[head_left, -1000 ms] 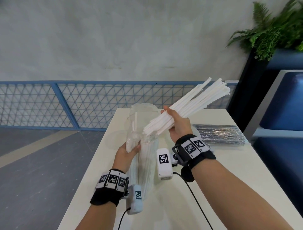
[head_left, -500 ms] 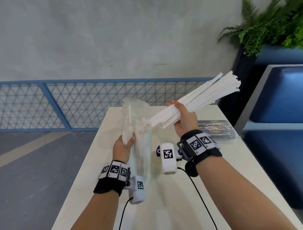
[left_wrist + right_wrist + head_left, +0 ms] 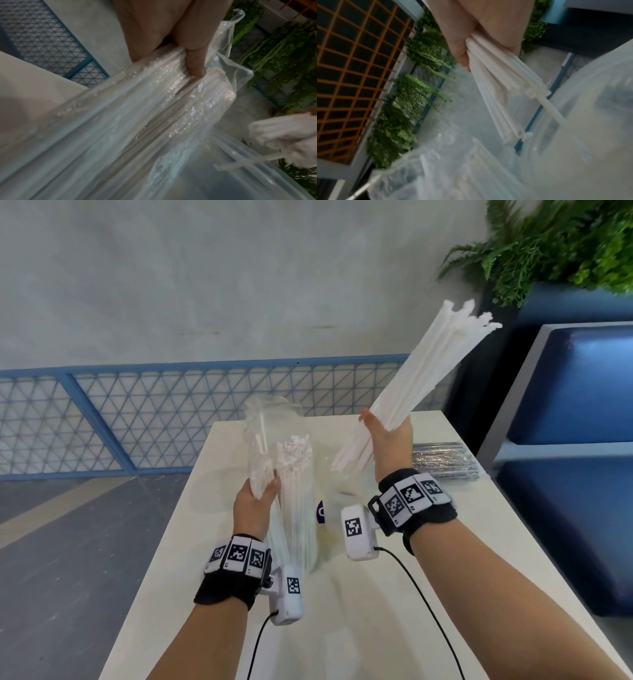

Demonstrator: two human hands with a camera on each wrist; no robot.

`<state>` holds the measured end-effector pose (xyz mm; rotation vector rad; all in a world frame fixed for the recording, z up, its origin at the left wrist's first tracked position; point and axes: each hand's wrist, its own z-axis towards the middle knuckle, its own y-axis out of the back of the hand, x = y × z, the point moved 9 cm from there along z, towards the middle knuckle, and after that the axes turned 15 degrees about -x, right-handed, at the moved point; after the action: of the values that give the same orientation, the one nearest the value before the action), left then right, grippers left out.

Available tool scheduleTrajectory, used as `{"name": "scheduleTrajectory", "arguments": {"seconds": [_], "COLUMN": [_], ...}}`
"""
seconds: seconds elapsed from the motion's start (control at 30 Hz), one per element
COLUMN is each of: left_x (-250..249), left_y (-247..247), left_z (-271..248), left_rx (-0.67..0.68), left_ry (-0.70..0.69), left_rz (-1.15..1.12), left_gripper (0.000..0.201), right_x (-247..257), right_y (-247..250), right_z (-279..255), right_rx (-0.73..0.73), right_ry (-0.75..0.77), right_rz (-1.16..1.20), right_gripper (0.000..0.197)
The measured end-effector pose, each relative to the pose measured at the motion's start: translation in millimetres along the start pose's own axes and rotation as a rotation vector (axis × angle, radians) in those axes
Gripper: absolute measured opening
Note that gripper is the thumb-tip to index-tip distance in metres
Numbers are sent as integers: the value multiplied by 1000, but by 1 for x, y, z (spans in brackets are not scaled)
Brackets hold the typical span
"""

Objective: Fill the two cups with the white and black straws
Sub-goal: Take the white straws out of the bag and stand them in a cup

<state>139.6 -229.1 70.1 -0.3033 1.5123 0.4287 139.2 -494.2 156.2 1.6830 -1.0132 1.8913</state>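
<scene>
My right hand [image 3: 387, 436] grips a bundle of white straws [image 3: 435, 364] near its lower end and holds it steeply tilted, tips up to the right; the same bundle [image 3: 498, 86] fills the right wrist view. My left hand [image 3: 257, 494] grips a clear plastic bag [image 3: 274, 422] that stands upright and still holds more white straws [image 3: 294, 474]. The left wrist view shows fingers [image 3: 195, 62] pressed into the bag's film [image 3: 137, 121]. A pack of black straws [image 3: 442, 460] lies on the table at the right. A clear cup [image 3: 339, 477] shows faintly between my hands.
The white table [image 3: 445, 559] runs away from me. A blue mesh railing [image 3: 137, 412] stands beyond its far edge. A blue bench [image 3: 575, 440] and a fern planter [image 3: 561, 244] are on the right. Grey floor lies left of the table.
My right hand has drawn the white straw bundle fully out of the bag, lifted it and tilted it steeper, away to the right. The left hand keeps holding the bag.
</scene>
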Motion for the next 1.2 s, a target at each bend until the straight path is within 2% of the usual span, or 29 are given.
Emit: {"name": "scheduleTrajectory", "arguments": {"seconds": [0.13,0.27,0.37,0.47,0.6,0.67,0.77,0.83,1.0,1.1,1.2], "left_x": [-2,5,8,8,9,9,9,5,-6,1,3], "left_y": [-5,-2,-1,-2,-1,0,6,11,19,20,21], "left_z": [-6,-3,-1,-2,-2,-2,-2,-3,-6,-8,-8], "left_rx": [29,42,47,58,58,57,60,67,162,226,238], "left_ry": [-9,22,23,14,22,29,46,47,33,37,34], "left_rz": [-24,-44,-33,-22,-23,-30,-50,-101,-134,-80,-30], "left_gripper": [16,20,20,18,22,23,21,24,17,38,67], "right_x": [-24,-43,-49,-43,-20,2,29,27,-21,-40,-47], "right_y": [-3,-3,-4,-8,-11,-16,-36,-49,-71,-72,-69], "right_z": [-4,-1,1,-1,-5,-18,-48,-62,-83,-93,-98], "right_rx": [43,68,68,113,95,95,221,325,549,622,602], "right_ry": [35,46,50,95,259,424,637,606,283,206,132], "right_rz": [-103,-176,-202,-133,-153,-189,-236,-279,-604,-688,-576], "right_gripper": [30,22,25,34,35,30,24,29,59,50,35]}}
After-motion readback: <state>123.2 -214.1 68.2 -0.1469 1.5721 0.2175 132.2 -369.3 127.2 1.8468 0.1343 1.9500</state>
